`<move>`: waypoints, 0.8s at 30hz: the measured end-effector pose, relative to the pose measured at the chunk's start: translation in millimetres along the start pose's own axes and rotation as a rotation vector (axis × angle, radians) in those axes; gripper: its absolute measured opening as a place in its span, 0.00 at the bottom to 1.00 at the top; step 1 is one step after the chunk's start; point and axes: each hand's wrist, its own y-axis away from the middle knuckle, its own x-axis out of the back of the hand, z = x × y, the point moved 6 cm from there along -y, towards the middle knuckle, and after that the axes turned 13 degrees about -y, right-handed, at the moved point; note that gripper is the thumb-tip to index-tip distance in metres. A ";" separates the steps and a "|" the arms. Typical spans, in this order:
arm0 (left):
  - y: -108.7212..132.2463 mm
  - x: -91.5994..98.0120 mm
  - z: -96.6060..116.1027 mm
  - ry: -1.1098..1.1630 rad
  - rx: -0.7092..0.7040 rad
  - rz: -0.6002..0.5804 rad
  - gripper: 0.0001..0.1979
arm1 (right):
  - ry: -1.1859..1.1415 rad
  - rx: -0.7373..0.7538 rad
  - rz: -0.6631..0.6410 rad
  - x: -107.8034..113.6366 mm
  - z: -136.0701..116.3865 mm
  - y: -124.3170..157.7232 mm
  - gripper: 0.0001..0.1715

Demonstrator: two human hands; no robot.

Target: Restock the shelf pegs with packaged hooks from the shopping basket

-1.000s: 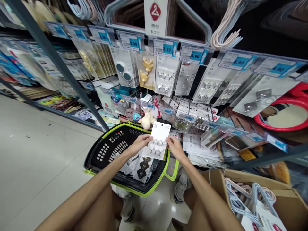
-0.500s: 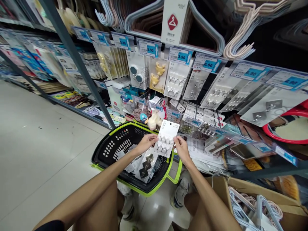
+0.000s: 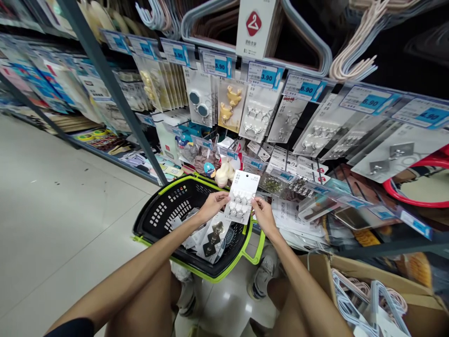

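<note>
A white card of hooks [image 3: 242,196] is held upright between my two hands, above the right part of a black basket with green trim [image 3: 154,220]. My left hand [image 3: 214,206] pinches its left edge, and my right hand [image 3: 264,214] grips the right edge. Inside the basket lie several packs, among them a card with dark diamond-shaped hooks [image 3: 213,239]. Similar white hook cards [image 3: 257,112] hang on the rack just beyond.
Shelves with price labels [image 3: 264,75] and hangers [image 3: 206,28] stretch across the front. A slanted grey post [image 3: 112,84] stands at the left. At lower right is a cardboard box [image 3: 321,271] of hangers. A red-rimmed mirror [image 3: 424,189] is at right.
The card and both hands have risen very slightly in view. Both hands keep their hold on it. The shelf view has shifted a little.
</note>
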 end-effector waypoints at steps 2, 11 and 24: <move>-0.6 -0.4 -0.5 -0.004 0.003 -0.009 0.21 | 0.005 -0.003 -0.001 0.2 1.1 0.0 0.21; 0.9 -2.2 3.4 -0.024 0.020 -0.015 0.21 | 0.015 -0.019 0.003 1.7 1.5 1.0 0.22; 2.6 -1.8 6.2 -0.031 0.052 0.007 0.22 | 0.043 -0.007 -0.009 0.9 -5.0 2.7 0.21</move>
